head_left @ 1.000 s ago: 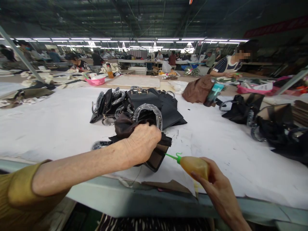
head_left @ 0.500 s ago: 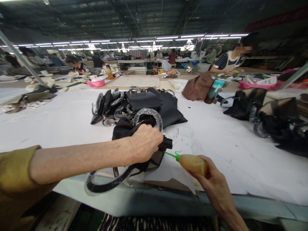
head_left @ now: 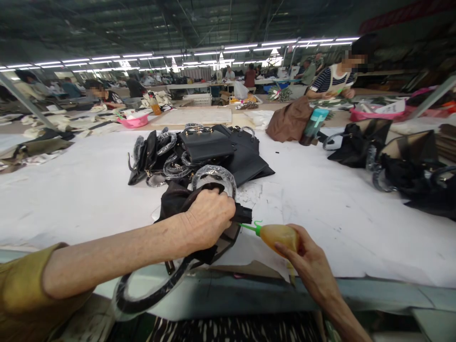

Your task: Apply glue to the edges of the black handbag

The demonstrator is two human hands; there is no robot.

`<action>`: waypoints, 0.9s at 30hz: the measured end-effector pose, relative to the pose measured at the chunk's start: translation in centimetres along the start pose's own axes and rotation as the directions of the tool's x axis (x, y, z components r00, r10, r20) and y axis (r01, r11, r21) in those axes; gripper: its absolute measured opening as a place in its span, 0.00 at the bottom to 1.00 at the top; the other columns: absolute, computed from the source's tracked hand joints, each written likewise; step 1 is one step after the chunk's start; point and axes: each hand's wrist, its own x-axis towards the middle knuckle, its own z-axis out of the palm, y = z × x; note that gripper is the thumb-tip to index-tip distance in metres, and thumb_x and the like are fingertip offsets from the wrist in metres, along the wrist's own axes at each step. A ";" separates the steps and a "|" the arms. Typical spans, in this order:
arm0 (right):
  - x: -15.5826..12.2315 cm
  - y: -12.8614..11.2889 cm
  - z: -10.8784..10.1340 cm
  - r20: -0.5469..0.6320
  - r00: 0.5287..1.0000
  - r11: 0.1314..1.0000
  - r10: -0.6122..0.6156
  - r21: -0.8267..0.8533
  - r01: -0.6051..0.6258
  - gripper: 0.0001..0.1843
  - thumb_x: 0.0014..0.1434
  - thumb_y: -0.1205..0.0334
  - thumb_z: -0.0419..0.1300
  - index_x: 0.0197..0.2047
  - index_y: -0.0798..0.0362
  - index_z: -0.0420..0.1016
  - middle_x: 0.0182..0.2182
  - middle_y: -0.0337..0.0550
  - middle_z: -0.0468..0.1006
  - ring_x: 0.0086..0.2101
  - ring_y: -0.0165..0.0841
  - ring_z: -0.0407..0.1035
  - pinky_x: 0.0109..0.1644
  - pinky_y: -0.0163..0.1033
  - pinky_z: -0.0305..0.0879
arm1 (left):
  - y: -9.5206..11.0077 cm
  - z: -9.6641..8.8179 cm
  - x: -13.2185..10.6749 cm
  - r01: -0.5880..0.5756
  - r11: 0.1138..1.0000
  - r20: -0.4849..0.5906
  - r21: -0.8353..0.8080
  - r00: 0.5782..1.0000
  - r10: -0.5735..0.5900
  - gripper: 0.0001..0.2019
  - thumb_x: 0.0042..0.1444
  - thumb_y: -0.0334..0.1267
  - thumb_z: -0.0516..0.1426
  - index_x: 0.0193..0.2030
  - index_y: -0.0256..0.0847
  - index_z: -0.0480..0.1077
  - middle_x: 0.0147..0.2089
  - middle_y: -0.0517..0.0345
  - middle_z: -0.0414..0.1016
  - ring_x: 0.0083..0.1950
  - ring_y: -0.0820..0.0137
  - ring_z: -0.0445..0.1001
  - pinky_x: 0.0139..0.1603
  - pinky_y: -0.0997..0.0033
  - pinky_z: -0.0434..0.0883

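A white surface (head_left: 71, 190) spreads beyond both hands under strip-lit factory roofing; the left hand (head_left: 206, 218) clenches a black handbag (head_left: 178, 199), the right hand (head_left: 309, 261) grips a glue bottle (head_left: 278, 235).

Bags across the surface (head_left: 71, 190)

A bag (head_left: 185, 202) lies at the near edge, a squeeze bottle (head_left: 276, 235) just right of it. A pile of bags (head_left: 203, 152) sits behind; more bags (head_left: 399, 166) lie far right.
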 end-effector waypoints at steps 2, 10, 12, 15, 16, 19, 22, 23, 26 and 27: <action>0.0 -0.1 0.0 0.010 1.000 1.000 0.001 0.001 -0.001 0.25 0.51 0.45 0.59 0.47 0.51 0.65 0.31 0.40 0.75 0.32 0.40 0.68 0.37 0.42 0.65 | -0.1 0.1 0.2 -0.007 1.000 0.008 0.001 1.000 0.007 0.10 0.52 0.40 0.57 0.34 0.34 0.71 0.35 0.45 0.75 0.38 0.57 0.73 0.35 0.62 0.70; -0.1 -0.9 -0.2 0.087 0.996 0.999 0.001 0.043 -0.005 0.20 0.52 0.47 0.60 0.43 0.50 0.66 0.28 0.37 0.75 0.30 0.39 0.69 0.34 0.40 0.64 | -0.1 -0.2 0.7 -0.016 1.000 0.060 -0.002 0.998 0.016 0.11 0.53 0.41 0.57 0.35 0.33 0.71 0.36 0.44 0.75 0.38 0.58 0.74 0.36 0.62 0.70; -0.2 -1.0 -0.2 0.107 0.994 0.998 0.006 0.058 -0.012 0.20 0.52 0.47 0.60 0.43 0.50 0.66 0.29 0.37 0.75 0.30 0.39 0.69 0.35 0.40 0.64 | -0.1 -0.2 0.6 -0.020 1.000 0.055 -0.002 0.998 0.020 0.10 0.53 0.40 0.57 0.35 0.33 0.71 0.36 0.44 0.75 0.38 0.57 0.74 0.36 0.61 0.71; -0.3 -1.0 -0.3 0.135 0.991 0.997 0.016 0.071 -0.026 0.19 0.52 0.48 0.60 0.43 0.50 0.67 0.29 0.38 0.76 0.32 0.40 0.69 0.37 0.40 0.63 | 0.0 0.0 0.3 -0.016 1.000 0.043 -0.005 0.999 0.016 0.10 0.52 0.40 0.57 0.35 0.33 0.70 0.37 0.45 0.74 0.39 0.58 0.73 0.37 0.62 0.70; -0.4 -1.0 -0.3 0.144 0.989 0.997 0.021 0.072 -0.031 0.19 0.52 0.49 0.60 0.43 0.51 0.67 0.29 0.39 0.76 0.33 0.41 0.69 0.37 0.41 0.63 | 0.1 0.1 0.2 -0.012 1.000 0.040 -0.006 0.999 0.012 0.10 0.52 0.40 0.57 0.36 0.34 0.70 0.37 0.45 0.74 0.39 0.58 0.73 0.37 0.63 0.70; -0.5 -0.9 -0.3 0.166 0.986 0.997 0.034 0.069 -0.046 0.19 0.51 0.49 0.60 0.42 0.51 0.68 0.28 0.39 0.76 0.32 0.41 0.69 0.36 0.41 0.63 | 0.4 0.2 -0.4 0.002 1.000 0.042 -0.006 0.999 -0.002 0.09 0.53 0.39 0.56 0.36 0.34 0.70 0.37 0.44 0.74 0.39 0.59 0.72 0.36 0.64 0.70; -0.5 -0.8 -0.2 0.187 0.982 0.996 0.038 0.069 -0.052 0.18 0.51 0.49 0.61 0.42 0.50 0.68 0.28 0.38 0.76 0.32 0.41 0.69 0.37 0.41 0.62 | 0.7 0.3 -1.1 0.001 1.000 0.039 -0.003 0.999 -0.001 0.10 0.53 0.40 0.56 0.36 0.34 0.69 0.37 0.44 0.73 0.39 0.59 0.71 0.35 0.63 0.70; -0.5 -0.8 -0.2 0.194 0.980 0.996 0.037 0.072 -0.052 0.18 0.51 0.49 0.61 0.41 0.50 0.68 0.29 0.38 0.76 0.33 0.41 0.69 0.37 0.40 0.62 | 0.8 0.4 -1.3 0.002 1.000 0.034 -0.003 0.999 -0.002 0.09 0.53 0.39 0.56 0.36 0.34 0.69 0.37 0.44 0.73 0.39 0.59 0.71 0.34 0.63 0.70; -0.3 -1.0 -0.2 0.216 0.976 0.994 0.036 0.095 -0.057 0.15 0.52 0.49 0.61 0.39 0.50 0.68 0.29 0.38 0.75 0.33 0.40 0.69 0.37 0.40 0.62 | 1.0 0.9 -2.0 0.021 1.000 0.014 0.001 1.000 -0.021 0.09 0.52 0.39 0.56 0.36 0.34 0.69 0.38 0.44 0.72 0.39 0.57 0.70 0.32 0.62 0.70; -0.3 -1.1 -0.2 0.226 0.973 0.992 0.038 0.106 -0.064 0.15 0.52 0.49 0.60 0.38 0.50 0.68 0.28 0.37 0.75 0.32 0.39 0.69 0.36 0.39 0.63 | 1.1 1.1 -2.2 0.026 1.000 0.006 0.002 1.000 -0.026 0.09 0.51 0.39 0.57 0.36 0.34 0.69 0.38 0.44 0.72 0.39 0.57 0.70 0.32 0.62 0.69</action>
